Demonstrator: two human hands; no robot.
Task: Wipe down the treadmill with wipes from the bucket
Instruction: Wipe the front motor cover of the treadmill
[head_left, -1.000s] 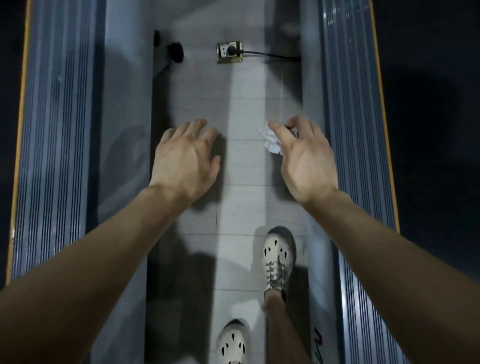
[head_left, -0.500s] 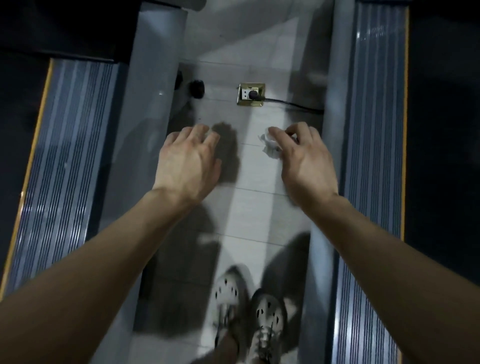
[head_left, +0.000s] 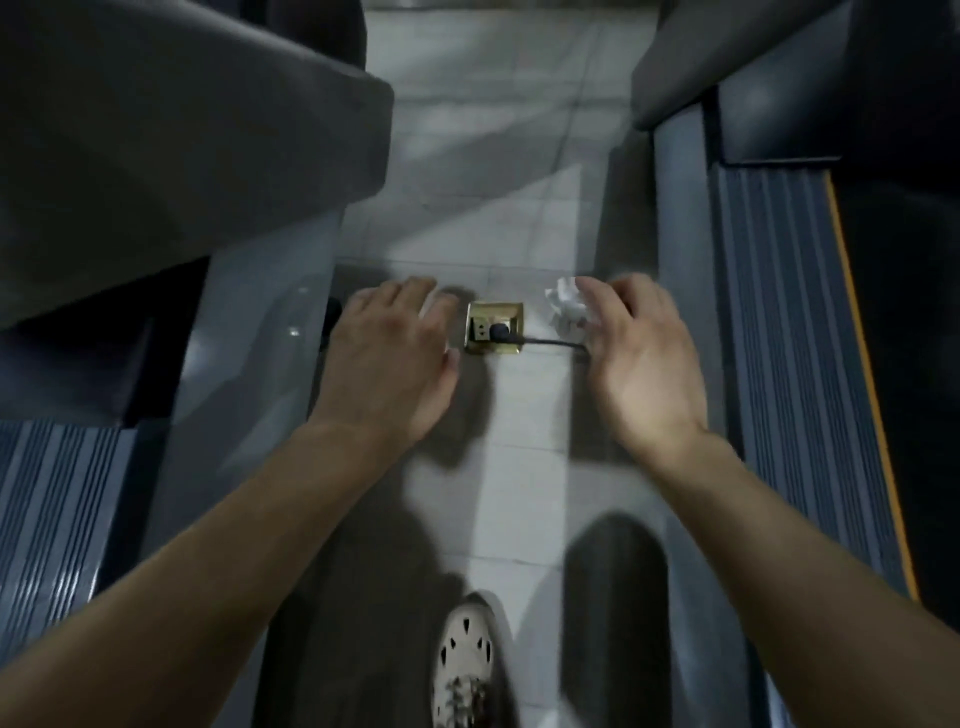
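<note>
**Wipe in hand, in the aisle between 2 treadmills**

The person stands in a narrow tiled aisle with 1 machine on each side. The left treadmill (head_left: 249, 374) shows a smooth grey side frame and a dark hood (head_left: 182, 130) further up. The right treadmill (head_left: 779, 374) shows a ribbed foot rail with an orange edge. The step in hand looks like carrying the wipe to the next surface, though I cannot tell which machine gets it.

To do it well, open the wipe flat against the chosen frame before pressing, since a crumpled ball cleans only with a small patch. Then make long strokes along the rail, following the ribs rather than crossing them.

The floor (head_left: 530, 467) holds a hazard: a brass floor socket (head_left: 493, 328) with a dark cable (head_left: 556, 341) running from it toward the right treadmill. Feet and a damp wipe should steer clear of both. The bucket is not in view, so I judge a fresh wipe means a trip away from this spot.

Both arms reach forward and down, roughly parallel. The hands are well apart, and the socket shows between them. The left hand (head_left: 389, 358) is palm-down with straight fingers, holds nothing, and sits just beside the left frame's inner edge. The right hand (head_left: 644, 364) is turned slightly inward. Its thumb and fingertips pinch the wipe (head_left: 566, 306), a small white wad sticking out at the fingertips. 1 pale shoe (head_left: 465, 660) shows, blurred, at the bottom of the view.
</note>
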